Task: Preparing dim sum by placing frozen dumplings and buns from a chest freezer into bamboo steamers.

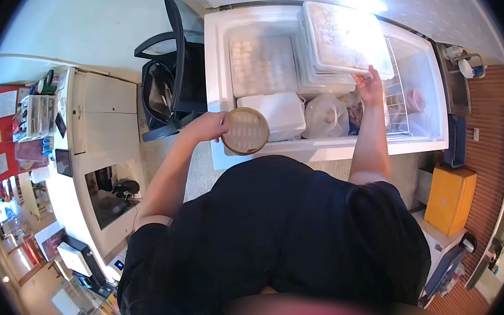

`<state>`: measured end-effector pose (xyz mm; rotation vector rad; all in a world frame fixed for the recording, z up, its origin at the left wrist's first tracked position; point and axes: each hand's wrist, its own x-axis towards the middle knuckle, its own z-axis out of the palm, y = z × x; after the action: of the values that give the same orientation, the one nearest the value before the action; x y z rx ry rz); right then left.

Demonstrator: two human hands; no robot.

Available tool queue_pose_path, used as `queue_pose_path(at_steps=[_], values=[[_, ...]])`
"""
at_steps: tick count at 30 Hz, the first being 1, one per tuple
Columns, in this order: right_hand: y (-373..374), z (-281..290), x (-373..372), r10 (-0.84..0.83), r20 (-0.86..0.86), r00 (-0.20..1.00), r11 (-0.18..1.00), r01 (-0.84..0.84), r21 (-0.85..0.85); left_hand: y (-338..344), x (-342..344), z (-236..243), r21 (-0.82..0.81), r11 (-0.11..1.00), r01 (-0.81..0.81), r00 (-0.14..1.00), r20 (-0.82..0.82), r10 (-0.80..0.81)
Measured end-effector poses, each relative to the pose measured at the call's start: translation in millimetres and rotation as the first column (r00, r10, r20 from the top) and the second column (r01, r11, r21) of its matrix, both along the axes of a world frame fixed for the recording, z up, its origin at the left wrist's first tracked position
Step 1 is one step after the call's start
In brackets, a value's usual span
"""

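L hand (210, 126) gripped rnd. basket (246, 131), rim best; prob. was light, stiff. R hand (369, 85) held wht. tray (343, 39) by edge, bulk beyond grip; likely slippery.

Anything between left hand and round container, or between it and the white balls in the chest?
Left hand grips the round container directly; nothing between. Toward the white balls, a white box lies between in this view; relative heights unclear.
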<state>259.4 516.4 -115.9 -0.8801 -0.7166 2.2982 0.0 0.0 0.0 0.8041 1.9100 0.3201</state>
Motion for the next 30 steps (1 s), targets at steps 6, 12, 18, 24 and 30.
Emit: queue_pose_path(at_steps=[6,12,18,24,30], values=[[10,15,2,-0.049,0.105,0.993,0.984,0.030,0.175,39,29,-6,0.100,0.995,0.020,1.000,0.013,-0.021],[-11,37,-16,0.001,0.758,0.653,0.975,-0.168,0.144,52,36,-3,0.080,0.996,-0.026,0.999,-0.016,0.028],[-107,-52,-19,-0.315,0.410,0.856,0.948,0.304,0.094,48,27,-11,0.093,0.993,-0.076,0.995,0.070,0.069],[-232,-93,-148,0.268,0.320,0.909,0.902,-0.121,-0.414,16,23,-30,0.053,0.958,-0.282,0.959,-0.021,0.283],[-185,-256,-182,0.211,0.971,-0.113,0.197,-0.968,-0.156,31,-4,-82,0.167,0.957,-0.236,0.970,0.098,0.222]])
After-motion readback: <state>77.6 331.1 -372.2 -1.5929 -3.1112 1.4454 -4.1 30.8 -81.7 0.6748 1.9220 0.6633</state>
